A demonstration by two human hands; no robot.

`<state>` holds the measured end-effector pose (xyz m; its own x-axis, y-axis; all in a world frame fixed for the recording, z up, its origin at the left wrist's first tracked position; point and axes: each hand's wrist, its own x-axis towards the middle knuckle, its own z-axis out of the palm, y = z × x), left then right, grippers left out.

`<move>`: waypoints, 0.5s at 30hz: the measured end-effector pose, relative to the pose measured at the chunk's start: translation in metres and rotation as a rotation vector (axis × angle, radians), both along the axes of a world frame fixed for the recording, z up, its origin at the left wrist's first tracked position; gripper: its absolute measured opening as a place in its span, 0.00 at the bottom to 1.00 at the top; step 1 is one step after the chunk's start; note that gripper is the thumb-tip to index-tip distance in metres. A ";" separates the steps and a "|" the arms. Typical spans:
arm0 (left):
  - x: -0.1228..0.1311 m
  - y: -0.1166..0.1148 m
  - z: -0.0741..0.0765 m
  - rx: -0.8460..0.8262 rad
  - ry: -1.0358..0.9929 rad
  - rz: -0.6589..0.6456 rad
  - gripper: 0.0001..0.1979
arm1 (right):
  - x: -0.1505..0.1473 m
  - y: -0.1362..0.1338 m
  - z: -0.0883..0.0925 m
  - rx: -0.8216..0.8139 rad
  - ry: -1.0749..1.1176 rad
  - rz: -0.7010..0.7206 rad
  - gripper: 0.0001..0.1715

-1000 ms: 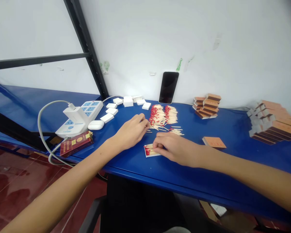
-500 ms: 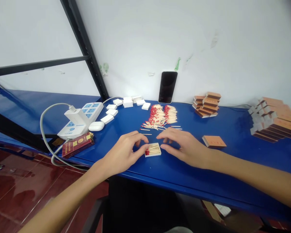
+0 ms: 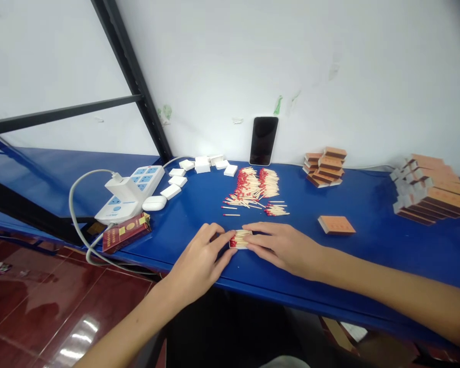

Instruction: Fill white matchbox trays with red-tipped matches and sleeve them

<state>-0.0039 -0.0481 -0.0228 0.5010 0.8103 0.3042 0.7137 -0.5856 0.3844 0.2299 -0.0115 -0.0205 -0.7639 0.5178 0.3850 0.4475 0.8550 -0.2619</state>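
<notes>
A small white matchbox tray [image 3: 233, 248] filled with red-headed matches [image 3: 240, 236] lies on the blue table near its front edge. My left hand [image 3: 205, 258] pinches the tray's left end between thumb and fingers, beside the match heads. At the right end, the thumb and fingers of my right hand [image 3: 287, 249] close on the tray and partly cover the matches. Just behind is a heap of loose matches [image 3: 251, 186], with a smaller cluster of matches [image 3: 276, 210] to its right front. An orange matchbox [image 3: 336, 225] lies to the right of my right hand.
Several white trays [image 3: 171, 191] sit at the back left. A phone [image 3: 264, 141] leans on the wall. Stacks of matchbox sleeves [image 3: 325, 167] and more matchboxes [image 3: 437, 191] stand right. A power strip [image 3: 138, 190], earbud case [image 3: 154, 203] and dark red packet [image 3: 126, 233] lie left.
Both hands have closed in on the tray from either side. A small cluster of matches now lies right of the heap's front. The view has shifted slightly.
</notes>
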 end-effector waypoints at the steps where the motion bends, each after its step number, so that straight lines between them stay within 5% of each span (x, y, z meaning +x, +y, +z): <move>1: -0.001 0.000 -0.001 0.001 -0.010 0.000 0.18 | -0.001 -0.002 0.001 -0.009 -0.009 -0.003 0.17; 6: -0.007 0.002 -0.002 -0.036 -0.025 -0.055 0.20 | 0.021 -0.010 0.015 0.044 -0.054 -0.084 0.20; 11: -0.008 0.003 -0.004 0.024 -0.020 -0.089 0.14 | 0.103 -0.012 0.014 0.212 -0.159 -0.439 0.27; 15: -0.006 0.002 -0.005 0.049 -0.013 -0.088 0.14 | 0.136 -0.017 0.006 0.049 -0.209 -0.534 0.24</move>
<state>-0.0104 -0.0465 -0.0278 0.5651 0.7475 0.3491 0.6543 -0.6638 0.3623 0.3659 -0.0282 -0.0148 -0.4640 0.8379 0.2873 0.8584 0.5054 -0.0877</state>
